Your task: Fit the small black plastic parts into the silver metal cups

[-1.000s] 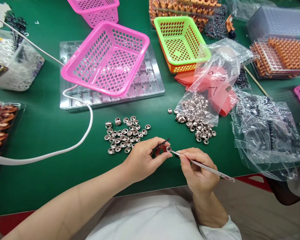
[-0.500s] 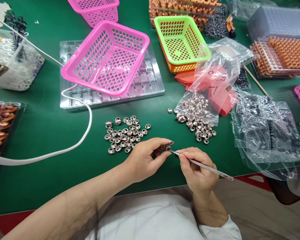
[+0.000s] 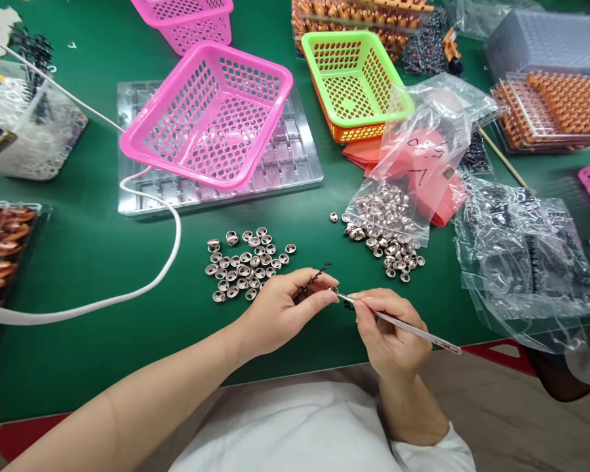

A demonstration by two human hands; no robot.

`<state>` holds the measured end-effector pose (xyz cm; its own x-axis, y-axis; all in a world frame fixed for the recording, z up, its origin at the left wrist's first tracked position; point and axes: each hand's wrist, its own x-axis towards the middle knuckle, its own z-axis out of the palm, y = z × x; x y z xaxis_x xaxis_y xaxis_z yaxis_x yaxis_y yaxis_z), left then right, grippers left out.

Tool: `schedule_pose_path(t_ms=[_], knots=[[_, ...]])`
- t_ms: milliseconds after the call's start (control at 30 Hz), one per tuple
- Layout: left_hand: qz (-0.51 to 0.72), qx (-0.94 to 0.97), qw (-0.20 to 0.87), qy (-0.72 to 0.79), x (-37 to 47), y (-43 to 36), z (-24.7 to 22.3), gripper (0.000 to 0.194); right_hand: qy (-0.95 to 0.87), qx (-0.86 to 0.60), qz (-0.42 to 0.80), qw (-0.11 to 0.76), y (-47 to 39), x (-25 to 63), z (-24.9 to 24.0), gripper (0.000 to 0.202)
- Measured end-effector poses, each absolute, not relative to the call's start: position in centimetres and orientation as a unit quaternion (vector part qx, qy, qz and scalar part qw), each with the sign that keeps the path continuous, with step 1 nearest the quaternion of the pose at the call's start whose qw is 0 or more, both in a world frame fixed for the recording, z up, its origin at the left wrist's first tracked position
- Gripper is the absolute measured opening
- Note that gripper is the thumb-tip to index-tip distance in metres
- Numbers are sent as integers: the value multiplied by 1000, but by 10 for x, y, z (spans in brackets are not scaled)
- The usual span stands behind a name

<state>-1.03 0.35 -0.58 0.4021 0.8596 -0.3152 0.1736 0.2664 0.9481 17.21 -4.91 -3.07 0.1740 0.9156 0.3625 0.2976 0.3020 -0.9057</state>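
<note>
My left hand point(image 3: 280, 305) pinches a small silver metal cup point(image 3: 333, 290) between thumb and forefinger. A thin black toothed strip point(image 3: 314, 278) also runs through its fingers, its far end sticking up past them. My right hand point(image 3: 396, 334) is closed round a pair of slim metal tweezers point(image 3: 417, 333), whose tip touches the cup or lies very close to it. A bit of black strip point(image 3: 348, 304) shows by the right fingertips. Left of the hands lies a loose group of like metal cups point(image 3: 243, 269); beyond the right hand more cups point(image 3: 383, 213) spill from a clear bag point(image 3: 423, 131).
A pink basket point(image 3: 209, 118) rests on a clear moulded tray point(image 3: 295, 157). A green basket point(image 3: 356, 85) stands farther back. Clear bags with black strips point(image 3: 526, 255) lie at right. A white cable point(image 3: 172, 249) curves across the left. Trays of orange parts point(image 3: 555, 108) sit back right.
The black strip in my left hand has swung to point more upward. The metal cup and tweezer tip have shifted slightly to the right.
</note>
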Motion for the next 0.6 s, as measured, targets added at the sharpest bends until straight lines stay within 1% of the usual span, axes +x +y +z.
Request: schedule_pose_path(t_ms=[167,267,433,600], knots=[[265,488,692,460,-11,7,-8,20,-577,-518,282,565,-49,172,-31,22],[270,471,701,463,-11,8,-10,21,-578,-505,282,576,-48,173,-32,23],[249,467,711,464,-12,8,-12,29,-579,-510,277,573,-49,174,-32,21],[249,467,716,456,-12,8,-9,24,-571,-514,281,575,-49,172,-31,23]])
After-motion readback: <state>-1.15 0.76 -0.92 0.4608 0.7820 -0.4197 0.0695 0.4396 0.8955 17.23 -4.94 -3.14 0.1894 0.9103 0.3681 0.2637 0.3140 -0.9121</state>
